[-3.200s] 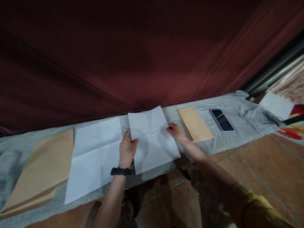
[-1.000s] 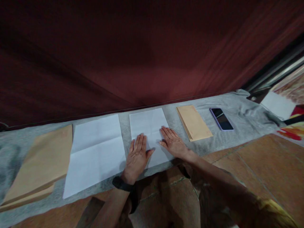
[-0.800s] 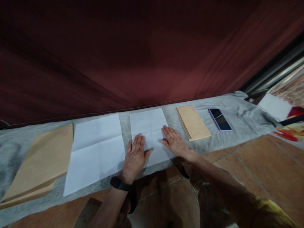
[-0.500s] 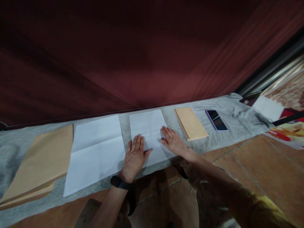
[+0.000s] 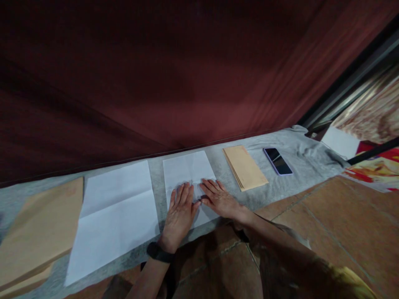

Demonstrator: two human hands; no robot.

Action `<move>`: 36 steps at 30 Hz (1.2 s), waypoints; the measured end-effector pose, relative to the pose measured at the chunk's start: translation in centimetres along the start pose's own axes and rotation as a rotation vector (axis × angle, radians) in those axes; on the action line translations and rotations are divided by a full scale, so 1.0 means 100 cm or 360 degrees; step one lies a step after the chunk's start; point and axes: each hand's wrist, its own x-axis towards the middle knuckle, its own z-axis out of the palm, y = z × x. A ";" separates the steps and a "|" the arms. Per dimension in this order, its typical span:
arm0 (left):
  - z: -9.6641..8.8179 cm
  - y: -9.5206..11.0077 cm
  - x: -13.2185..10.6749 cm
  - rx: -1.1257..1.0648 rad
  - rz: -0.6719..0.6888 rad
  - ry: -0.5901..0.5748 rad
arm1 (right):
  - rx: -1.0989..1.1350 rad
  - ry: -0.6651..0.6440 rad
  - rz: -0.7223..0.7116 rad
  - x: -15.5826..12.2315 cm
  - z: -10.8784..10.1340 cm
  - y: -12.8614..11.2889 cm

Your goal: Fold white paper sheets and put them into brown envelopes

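My left hand (image 5: 181, 209) lies flat on the smaller sheet of white paper (image 5: 188, 164), fingers stretched forward, a black band round its wrist. My right hand (image 5: 220, 199) presses flat on the same sheet, its thumb close to the left thumb. Faint creases cross this paper, and its lower part is partly hidden beneath both hands. To the left is a larger white sheet (image 5: 115, 220) with a fold line across its middle. A small stack of brown envelopes (image 5: 246, 168) lies right of my right hand.
Large brown envelopes (image 5: 43, 228) lie at the far left. A phone with a purple case (image 5: 278, 161) rests right of the small envelopes. All sit on a narrow surface under a grey cloth (image 5: 311, 153). A dark red curtain (image 5: 187, 83) hangs behind; tiled floor (image 5: 336, 211) lies in front.
My hands have come closer together over the smaller sheet, the right one moving left. The view has shifted slightly, so the things appear lower and further left.
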 end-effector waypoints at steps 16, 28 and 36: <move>-0.005 -0.002 0.010 0.0022 -0.0008 -0.0122 | 0.0046 -0.0039 -0.0019 0.001 -0.016 0.027; -0.008 -0.031 0.001 -0.0294 -0.0323 -0.0096 | 0.0176 -0.0147 -0.0187 -0.013 -0.035 0.059; -0.003 -0.044 0.011 -0.0550 -0.0496 0.0090 | 0.0238 -0.0171 -0.0260 -0.011 -0.036 0.065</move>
